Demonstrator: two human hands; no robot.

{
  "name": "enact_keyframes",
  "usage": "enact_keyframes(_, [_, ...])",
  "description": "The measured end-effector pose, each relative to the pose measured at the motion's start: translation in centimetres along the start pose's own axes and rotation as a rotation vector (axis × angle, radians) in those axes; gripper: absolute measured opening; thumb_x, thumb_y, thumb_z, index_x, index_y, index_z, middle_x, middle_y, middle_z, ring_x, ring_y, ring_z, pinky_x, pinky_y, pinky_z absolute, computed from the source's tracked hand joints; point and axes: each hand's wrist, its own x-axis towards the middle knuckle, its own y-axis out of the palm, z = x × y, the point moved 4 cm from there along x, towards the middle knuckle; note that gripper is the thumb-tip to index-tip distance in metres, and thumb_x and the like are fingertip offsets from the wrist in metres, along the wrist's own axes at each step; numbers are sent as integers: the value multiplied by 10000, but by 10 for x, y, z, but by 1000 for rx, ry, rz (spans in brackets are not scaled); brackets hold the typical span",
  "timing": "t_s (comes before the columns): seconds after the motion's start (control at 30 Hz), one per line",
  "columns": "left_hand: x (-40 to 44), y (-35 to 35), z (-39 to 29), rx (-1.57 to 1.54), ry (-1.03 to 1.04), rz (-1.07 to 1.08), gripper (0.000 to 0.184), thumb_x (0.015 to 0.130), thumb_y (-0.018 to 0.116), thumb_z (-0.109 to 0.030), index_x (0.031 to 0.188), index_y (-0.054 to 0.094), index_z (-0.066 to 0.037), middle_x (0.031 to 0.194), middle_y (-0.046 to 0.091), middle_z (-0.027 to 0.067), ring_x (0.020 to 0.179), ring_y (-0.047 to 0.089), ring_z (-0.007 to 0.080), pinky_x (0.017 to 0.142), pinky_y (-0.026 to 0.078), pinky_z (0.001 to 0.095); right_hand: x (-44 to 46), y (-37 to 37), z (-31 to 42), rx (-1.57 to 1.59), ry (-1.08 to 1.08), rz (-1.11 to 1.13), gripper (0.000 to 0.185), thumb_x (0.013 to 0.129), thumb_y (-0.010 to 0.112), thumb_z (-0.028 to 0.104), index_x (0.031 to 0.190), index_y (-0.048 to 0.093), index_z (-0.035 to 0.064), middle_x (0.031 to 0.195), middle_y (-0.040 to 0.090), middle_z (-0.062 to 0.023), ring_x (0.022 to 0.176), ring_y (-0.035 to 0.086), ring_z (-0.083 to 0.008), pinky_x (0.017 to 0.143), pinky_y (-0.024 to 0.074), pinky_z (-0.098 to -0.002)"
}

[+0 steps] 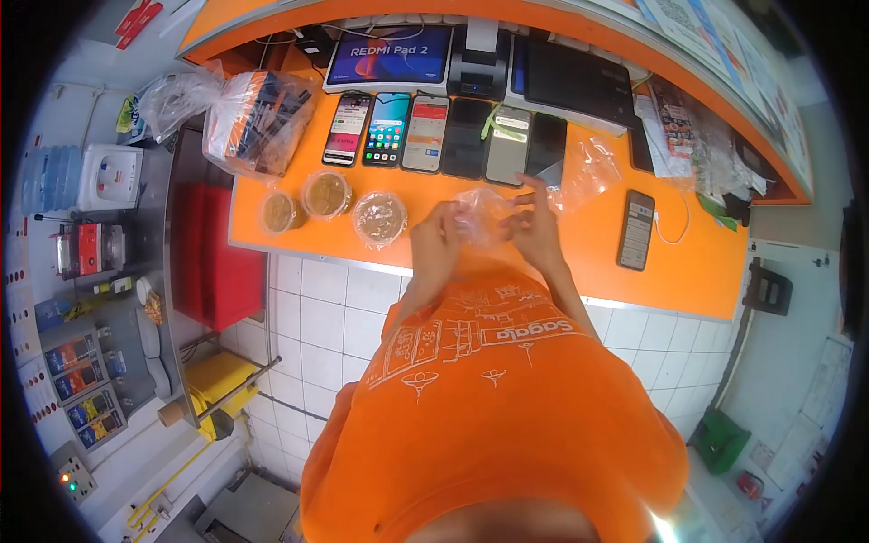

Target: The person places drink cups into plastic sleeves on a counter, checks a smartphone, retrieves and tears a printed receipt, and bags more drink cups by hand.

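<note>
Your view is brightly lit but slightly hazy; wide-angle distortion bends its edges toward black corners, and white glare flares beside your shirt, lower right.

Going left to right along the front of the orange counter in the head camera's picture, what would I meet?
First round tub, second round tub, third round tub, the person's left hand, clear plastic, right hand, lone phone.

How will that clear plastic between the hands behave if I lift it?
The clear plastic will probably be floppy, since it looks thin and crumpled. It is likely very light, as orange shows through it and no bulky contents are visible. Its glossy look suggests it might slip from a loose pinch.
</note>
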Motion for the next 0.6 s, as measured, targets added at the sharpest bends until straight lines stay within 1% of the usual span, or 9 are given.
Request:
enact_keyframes(0.03, [-2, -1, 4, -37, -9, -23, 261, 1038, 482, -187, 1051, 638, 22, 739, 674, 147, 669, 702, 209, 584, 538, 320, -1, -6, -9, 101, 119, -26, 690, 838, 715, 114, 1435, 370, 112, 1168, 523, -159, 811, 607, -202, 692, 548, -315])
enact_keyframes(0.13, [-13, -4, 6, -50, -30, -47, 261, 1040, 478, -182, 1037, 646, 18, 725, 669, 135, 677, 698, 192, 578, 528, 315, 0, -17, -17, 137, 203, -55, 806, 796, 770, 129, 1467, 326, 123, 1229, 501, -153, 1066, 585, -259, 715, 566, -364])
enact_keyframes(0.23, [-23, -18, 1, 144, -51, 55, 265, 1037, 491, -192, 1013, 661, 11, 719, 670, 116, 677, 689, 172, 585, 526, 311, -7, -12, 17, -312, -102, 419, 875, 764, 810, 147, 1476, 303, 113, 1333, 465, -156, 1271, 477, -299, 892, 538, -441])
enact_keyframes(0.3, [-31, -41, 4, 295, -112, 191, 273, 1034, 506, -204, 993, 674, 7, 718, 671, 108, 659, 677, 160, 592, 525, 307, -4, -1, 65, -200, -245, 565, 921, 727, 847, 191, 1476, 314, 124, 1399, 426, -141, 1326, 415, -315, 1009, 451, -485])
enact_keyframes(0.33, [-38, -45, 14, 222, -185, 224, 280, 1034, 512, -217, 1019, 679, 8, 769, 684, 102, 667, 671, 159, 614, 530, 299, 1, 10, 83, -145, -315, 637, 945, 709, 865, 212, 1475, 319, 129, 1431, 407, -134, 1354, 384, -323, 1067, 407, -507])
enact_keyframes(0.4, [-55, -50, 40, 72, -328, 294, 304, 1035, 526, -244, 1072, 690, 9, 871, 710, 90, 684, 659, 159, 658, 541, 282, 30, 62, 68, -166, -467, 561, 1006, 643, 896, 249, 1476, 338, 174, 1462, 390, -132, 1359, 382, -357, 1131, 312, -493])
enact_keyframes(0.47, [-70, -57, 39, 17, -387, 281, 318, 1036, 525, -260, 1112, 688, 2, 885, 711, 92, 697, 657, 149, 674, 540, 275, 33, 122, 73, -344, -611, 604, 1005, 630, 881, 266, 1468, 346, 129, 1419, 413, -199, 1340, 387, -386, 1107, 336, -457])
enact_keyframes(0.53, [-80, -61, 39, -60, -406, 236, 316, 1034, 531, -261, 1126, 695, -7, 835, 687, 74, 674, 633, 129, 657, 526, 268, 30, 172, 53, -549, -658, 575, 945, 622, 875, 241, 1422, 386, 119, 1337, 463, -214, 1302, 424, -396, 1069, 391, -450])
enact_keyframes(0.6, [-87, -63, 47, -158, -392, 165, 296, 1029, 543, -247, 1112, 710, -18, 722, 638, 36, 616, 588, 99, 606, 501, 260, 36, 188, 31, -422, -591, 545, 891, 638, 863, 157, 1400, 401, 139, 1337, 487, -167, 1236, 509, -347, 1034, 438, -427])
